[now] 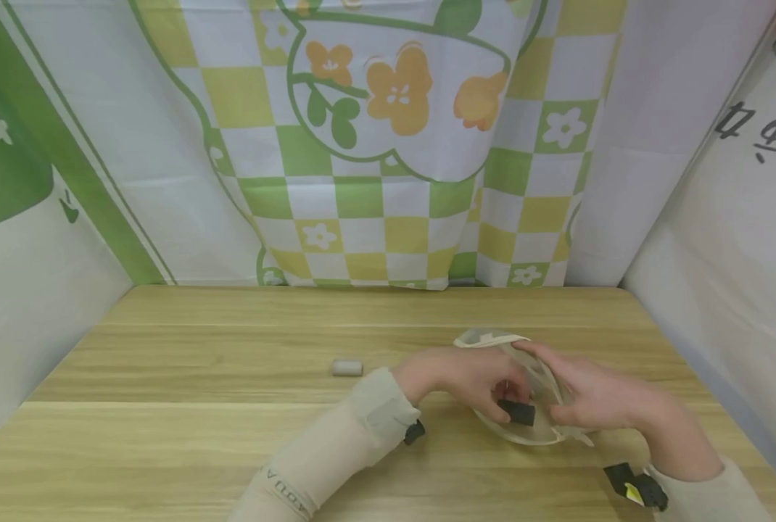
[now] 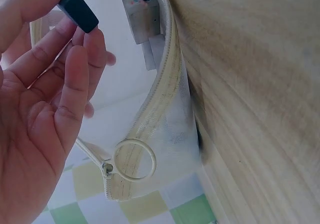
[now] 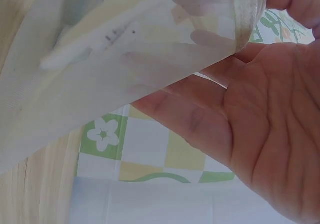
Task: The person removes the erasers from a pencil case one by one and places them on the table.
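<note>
One dark blue, flat-sided block (image 2: 79, 9) is pinched between the thumb and fingers of the left hand (image 1: 482, 380) at the mouth of one sheer, cream-zipped mesh pouch (image 2: 172, 73); the right hand (image 1: 603, 395) grips the pouch's rim. Two greyish pieces (image 2: 143, 19) show inside the pouch. Under it spreads a wood-grain table (image 1: 199, 435); beyond it hangs a checked floral curtain (image 1: 362, 196); left of it lies one grey block (image 1: 347, 368).

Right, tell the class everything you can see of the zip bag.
The zip bag is whitish, see-through and looks like mesh, with an open, cream-edged zip and a ring pull. It rests gaping on the table. The right hand grips it by the edge; the left hand holds a dark block at its opening. A greyish block shows inside.
</note>
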A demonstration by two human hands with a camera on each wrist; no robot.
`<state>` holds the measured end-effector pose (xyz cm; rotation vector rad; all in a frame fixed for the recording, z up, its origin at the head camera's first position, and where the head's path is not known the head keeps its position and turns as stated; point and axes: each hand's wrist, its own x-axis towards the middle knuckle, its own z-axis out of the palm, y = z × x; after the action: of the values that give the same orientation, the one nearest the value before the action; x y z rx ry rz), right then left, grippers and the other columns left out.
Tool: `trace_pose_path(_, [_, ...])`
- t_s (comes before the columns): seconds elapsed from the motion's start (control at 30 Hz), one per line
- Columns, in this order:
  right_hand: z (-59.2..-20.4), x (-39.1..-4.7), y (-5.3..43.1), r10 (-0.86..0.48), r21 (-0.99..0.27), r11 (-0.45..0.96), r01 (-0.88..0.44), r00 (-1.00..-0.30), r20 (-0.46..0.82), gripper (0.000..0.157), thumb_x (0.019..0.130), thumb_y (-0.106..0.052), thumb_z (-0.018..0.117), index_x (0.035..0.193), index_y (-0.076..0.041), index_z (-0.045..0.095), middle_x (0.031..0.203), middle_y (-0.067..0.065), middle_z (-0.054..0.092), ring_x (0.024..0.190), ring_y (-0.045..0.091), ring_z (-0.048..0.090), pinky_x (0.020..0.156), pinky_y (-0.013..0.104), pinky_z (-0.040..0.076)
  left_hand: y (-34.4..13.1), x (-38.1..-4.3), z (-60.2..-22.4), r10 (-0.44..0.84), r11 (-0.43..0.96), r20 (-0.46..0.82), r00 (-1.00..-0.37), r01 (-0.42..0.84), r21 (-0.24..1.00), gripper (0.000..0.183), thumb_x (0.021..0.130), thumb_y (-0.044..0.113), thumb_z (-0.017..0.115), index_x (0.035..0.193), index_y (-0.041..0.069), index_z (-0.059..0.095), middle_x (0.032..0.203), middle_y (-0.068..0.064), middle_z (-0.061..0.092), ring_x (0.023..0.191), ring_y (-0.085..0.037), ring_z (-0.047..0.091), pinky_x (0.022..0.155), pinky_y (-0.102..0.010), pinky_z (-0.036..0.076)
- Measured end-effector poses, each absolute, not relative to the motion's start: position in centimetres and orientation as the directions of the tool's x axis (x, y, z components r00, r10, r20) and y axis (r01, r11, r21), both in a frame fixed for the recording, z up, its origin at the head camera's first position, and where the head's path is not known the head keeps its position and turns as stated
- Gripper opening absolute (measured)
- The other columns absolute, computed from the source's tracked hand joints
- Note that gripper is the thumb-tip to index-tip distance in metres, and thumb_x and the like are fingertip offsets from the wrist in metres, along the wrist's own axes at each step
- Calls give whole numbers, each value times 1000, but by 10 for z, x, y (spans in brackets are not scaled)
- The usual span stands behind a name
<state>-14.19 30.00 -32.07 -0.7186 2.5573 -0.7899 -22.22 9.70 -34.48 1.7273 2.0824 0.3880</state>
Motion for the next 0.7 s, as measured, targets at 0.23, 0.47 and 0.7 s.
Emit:
trace_pose_path(0.23, [-321,-142,299,-569,-566,727,-390,-803,-178,93,80,-6,68,157,-10,15,110,16,62,57,3,44,70,28,46,90,-221,-343,982,186,-110,-153,867,461,26,87,14,75,112,8,69,98,5,67,86,0,58,78,-8,45])
trace_pose_path(0.47, [-321,-142,300,-573,-525,738,-423,-804,-157,92,81,-9,70,156,-10,17,142,28,48,77,8,53,81,34,48,82,-218,-342,986,168,-84,-145,880,444,27,86,14,75,111,7,68,97,4,67,84,0,57,77,-6,44])
trace_pose_path(0.7, [-321,-142,300,-574,-527,737,-424,-804,-156,92,81,-9,70,156,-10,18,142,28,48,85,13,55,84,36,48,74,-217,-342,985,171,-73,-154,889,425,30,86,15,75,114,7,68,99,3,67,84,0,56,76,-5,43])
